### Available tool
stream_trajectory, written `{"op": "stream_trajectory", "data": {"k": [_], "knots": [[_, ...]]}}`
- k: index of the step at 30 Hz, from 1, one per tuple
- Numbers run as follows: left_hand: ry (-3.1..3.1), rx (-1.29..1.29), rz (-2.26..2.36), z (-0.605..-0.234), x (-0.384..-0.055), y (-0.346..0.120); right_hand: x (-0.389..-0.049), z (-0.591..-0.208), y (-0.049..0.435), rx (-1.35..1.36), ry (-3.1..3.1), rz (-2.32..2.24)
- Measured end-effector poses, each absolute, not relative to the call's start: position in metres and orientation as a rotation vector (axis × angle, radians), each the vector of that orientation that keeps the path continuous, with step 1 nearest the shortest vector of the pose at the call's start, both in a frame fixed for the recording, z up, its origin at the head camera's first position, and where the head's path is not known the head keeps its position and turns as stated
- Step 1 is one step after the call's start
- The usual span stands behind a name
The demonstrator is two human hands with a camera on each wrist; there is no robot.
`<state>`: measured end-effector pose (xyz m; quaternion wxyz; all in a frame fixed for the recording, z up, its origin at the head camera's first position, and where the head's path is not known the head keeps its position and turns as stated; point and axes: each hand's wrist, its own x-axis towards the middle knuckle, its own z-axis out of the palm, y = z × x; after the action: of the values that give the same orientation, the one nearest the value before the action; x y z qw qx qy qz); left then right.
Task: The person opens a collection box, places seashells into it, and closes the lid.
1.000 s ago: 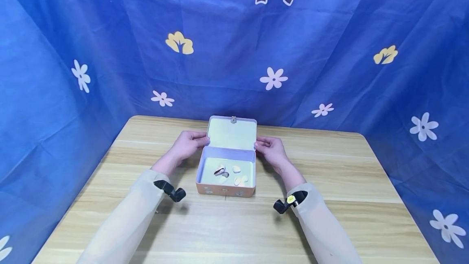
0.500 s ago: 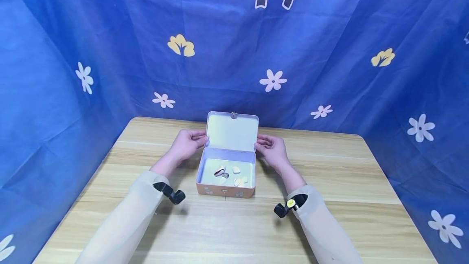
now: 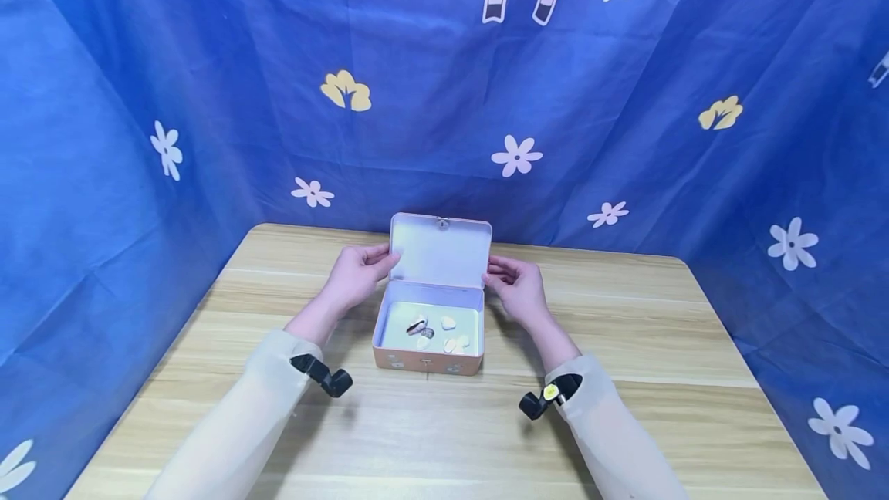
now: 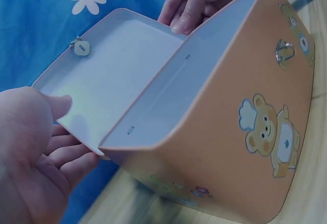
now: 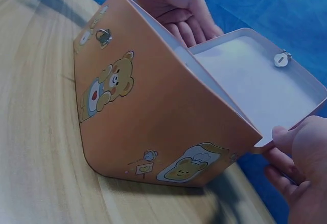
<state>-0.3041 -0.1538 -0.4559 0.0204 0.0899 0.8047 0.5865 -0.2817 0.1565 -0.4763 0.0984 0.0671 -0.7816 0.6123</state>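
Observation:
An orange tin box (image 3: 428, 361) with printed bears sits on the table, its hinged lid (image 3: 441, 249) raised and the latch at the lid's top edge. Inside lie several seashells (image 3: 448, 323), one of them dark and striped. My left hand (image 3: 354, 276) holds the lid's left edge, thumb over the white inner face and fingers behind, as the left wrist view shows. On the opposite side my right hand (image 3: 517, 288) pinches the lid's right edge near the hinge, thumb in front. The shells are hidden in both wrist views by the box walls.
The wood-grain table (image 3: 625, 376) ends just behind the lid. A blue curtain (image 3: 430, 99) with flowers hangs behind it and along both sides. Black wrist cameras (image 3: 338, 382) stick out from both sleeves.
The lid has swung up a little from a further leaned-back tilt, both hands staying at its sides. My left thumb now reaches further over its inner face. Box and shells stay put.

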Motion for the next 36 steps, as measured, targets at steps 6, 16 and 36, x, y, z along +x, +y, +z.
{"op": "stream_trajectory", "data": {"k": [6,16,36], "knots": [[2.358,0.187,1.956,-0.451,-0.297,-0.151,-0.278,-0.481,0.156,0.227,-2.291,1.800],[2.339,0.065,2.018,-0.438,-0.286,-0.143,-0.269,-0.485,0.156,0.278,-2.215,1.782],[2.643,0.056,1.897,-0.431,-0.269,-0.139,-0.256,-0.481,0.154,0.281,-2.158,1.761]]}}
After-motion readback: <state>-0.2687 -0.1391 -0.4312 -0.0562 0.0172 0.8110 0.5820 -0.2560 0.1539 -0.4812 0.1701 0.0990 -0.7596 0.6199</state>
